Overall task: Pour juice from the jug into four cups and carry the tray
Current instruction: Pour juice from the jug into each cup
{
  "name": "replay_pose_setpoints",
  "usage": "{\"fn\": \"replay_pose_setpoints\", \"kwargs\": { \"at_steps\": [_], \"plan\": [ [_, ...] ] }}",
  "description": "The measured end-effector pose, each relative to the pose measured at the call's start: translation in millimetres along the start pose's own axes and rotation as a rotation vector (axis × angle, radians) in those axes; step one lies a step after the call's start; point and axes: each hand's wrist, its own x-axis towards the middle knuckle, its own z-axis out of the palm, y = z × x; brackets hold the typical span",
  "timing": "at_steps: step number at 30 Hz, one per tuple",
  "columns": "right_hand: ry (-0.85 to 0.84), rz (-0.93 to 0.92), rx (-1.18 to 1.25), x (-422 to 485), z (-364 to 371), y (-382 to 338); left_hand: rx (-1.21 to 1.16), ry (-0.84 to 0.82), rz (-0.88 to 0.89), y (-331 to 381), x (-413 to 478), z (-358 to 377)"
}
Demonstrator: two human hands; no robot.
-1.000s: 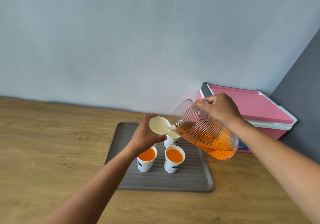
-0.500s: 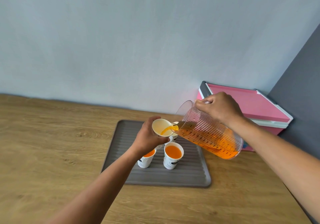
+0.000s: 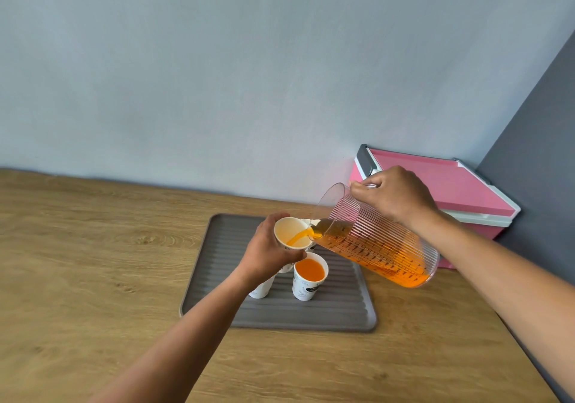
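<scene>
Pouring above the tray (image 3: 214, 253), the right hand (image 3: 395, 196) gripped the tilted jug (image 3: 381, 248); juice (image 3: 298, 237) streamed into a cup (image 3: 287, 227) the left hand (image 3: 267, 258) clasped. A full cup (image 3: 308, 279) stood on the tray.

left hand (image 3: 267, 254): above the middle of the tray (image 3: 217, 247), fingers and thumb curled round a paper cup (image 3: 292, 234), which it holds tilted toward the right hand.
left forearm (image 3: 193, 334): bare, stretched forward across the tray's near rim.
right hand (image 3: 395, 197): above the tray's far right corner, knuckles up, gripping the top of the tipped jug (image 3: 373, 247).
right forearm (image 3: 497, 272): bare, reaching in from the right of the tray.
</scene>
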Motion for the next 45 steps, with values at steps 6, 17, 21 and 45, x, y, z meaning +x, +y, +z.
{"fn": "replay_pose_setpoints", "kwargs": {
  "at_steps": [6, 17, 21, 45],
  "plan": [
    [-0.022, 0.009, -0.009, -4.8, -1.7, -3.3, 0.000, -0.013, -0.018, -0.2, -5.2, 0.2],
    [-0.051, 0.011, -0.023, -7.9, -2.5, -5.6, -0.027, -0.024, -0.024, 1.5, -12.1, 1.5],
    [-0.051, 0.001, -0.024, -9.1, -2.7, -7.1, -0.031, -0.038, -0.033, 0.6, -13.4, 2.3],
    [-0.068, 0.017, -0.055, -1.9, 2.2, -3.4, -0.012, -0.040, -0.089, -2.4, -11.1, 7.7]
  ]
}}
